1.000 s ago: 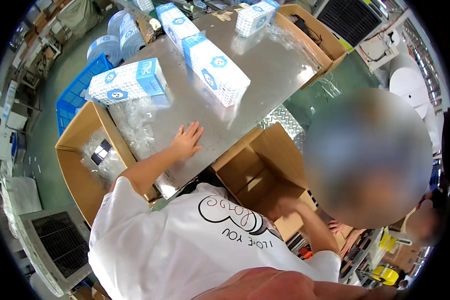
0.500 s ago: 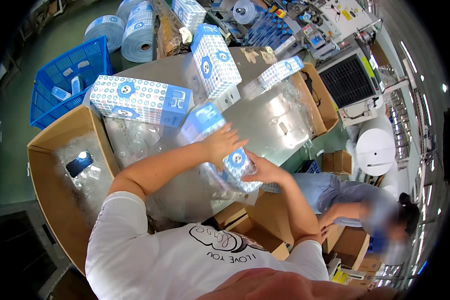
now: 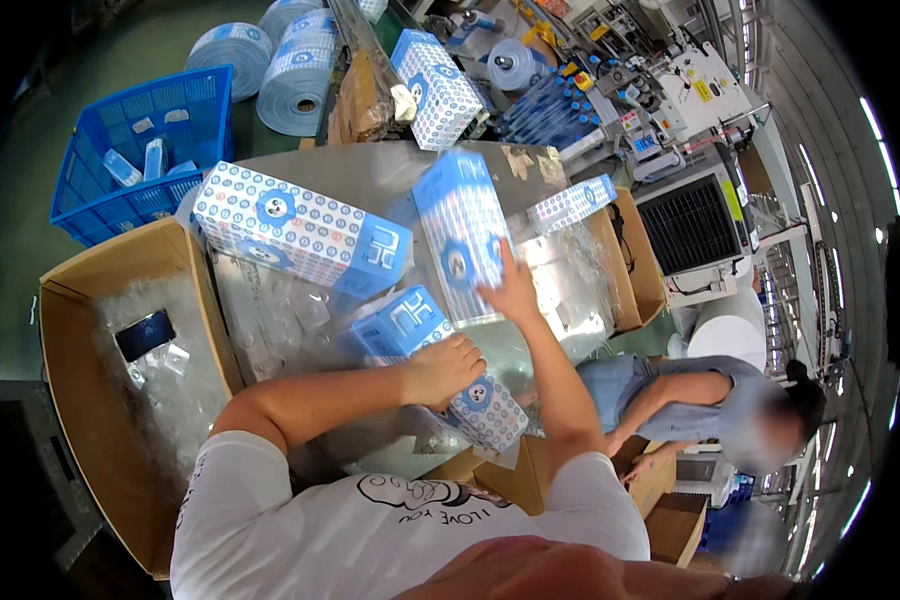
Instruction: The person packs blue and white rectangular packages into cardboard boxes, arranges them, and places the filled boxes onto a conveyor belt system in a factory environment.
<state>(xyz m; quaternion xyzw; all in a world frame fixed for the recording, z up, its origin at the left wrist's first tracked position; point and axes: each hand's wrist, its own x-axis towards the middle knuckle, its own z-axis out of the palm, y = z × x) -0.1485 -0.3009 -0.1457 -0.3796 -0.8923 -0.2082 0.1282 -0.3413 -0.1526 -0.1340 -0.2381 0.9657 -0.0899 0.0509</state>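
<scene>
My left hand [image 3: 445, 372] is closed over the middle of a blue-and-white plastic-wrapped pack [image 3: 400, 318], which slants toward me across the table. My right hand [image 3: 512, 290] grips the near right edge of a second wrapped pack [image 3: 458, 235], its thumb on the printed top face and fingers along the side. This second pack is slightly blurred. To the left lies a third, long wrapped pack [image 3: 300, 225]. A smaller pack [image 3: 572, 205] lies toward the right edge of the metal table [image 3: 320, 165].
A carton [image 3: 130, 262] with clear plastic and a phone [image 3: 145, 335] stands at left, before a blue crate [image 3: 65, 190]. Another pack [image 3: 435, 90] lies beyond the table, near printed film rolls [image 3: 300, 85] and machinery. At right are a carton [image 3: 635, 300] and another person [image 3: 660, 400].
My right hand has left the near pack and moved forward to the second pack, which has come closer to me. The pack beyond has also moved nearer. My left hand stays on the near pack.
</scene>
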